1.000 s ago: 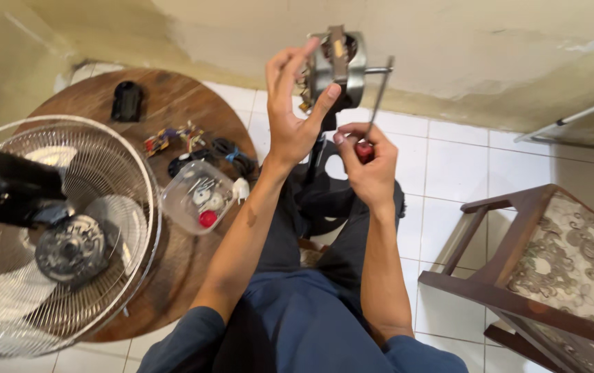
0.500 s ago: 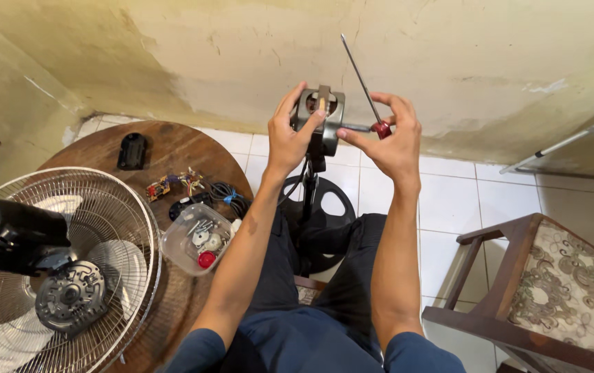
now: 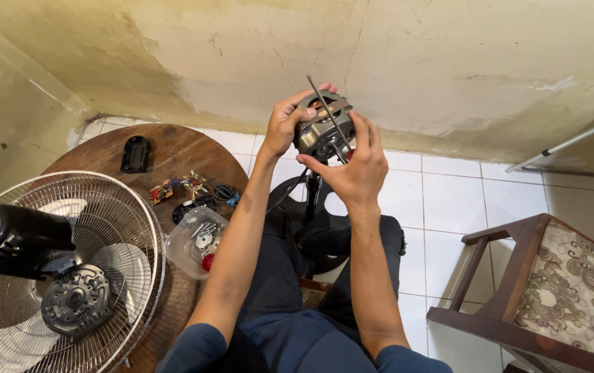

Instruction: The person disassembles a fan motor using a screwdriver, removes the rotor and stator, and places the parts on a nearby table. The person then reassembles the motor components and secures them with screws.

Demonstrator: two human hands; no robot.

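Fan motor [image 3: 321, 128] now lowered and turned, clasped in left hand [image 3: 284, 128]; right hand [image 3: 353, 169] grips the screwdriver [image 3: 326, 114], regripped across its housing

Fan motor [image 3: 321, 131]: bare grey metal housing, dull sheen, copper-coloured windings showing at top. Screwdriver [image 3: 326, 117]: thin steel shaft, smooth, faintly shiny. Round bench [image 3: 179, 155]: dark brown wood, worn, matt with scuffed patches. Fan guard [image 3: 55, 276]: thin wire grille, pale glossy metal; housing on it black matt plastic. Small tub [image 3: 196, 242]: clear plastic, glossy, small metal parts inside. Black cover plate [image 3: 135, 153]: matt plastic. Floor [image 3: 442, 200]: white glazed tiles, smooth, light gloss. Wall [image 3: 414, 62]: rough plaster, stained, paint flaking. Chair [image 3: 518, 290]: dark varnished wood frame, seat in patterned woven cloth, matt. Trousers [image 3: 290, 276]: dark cloth, matt
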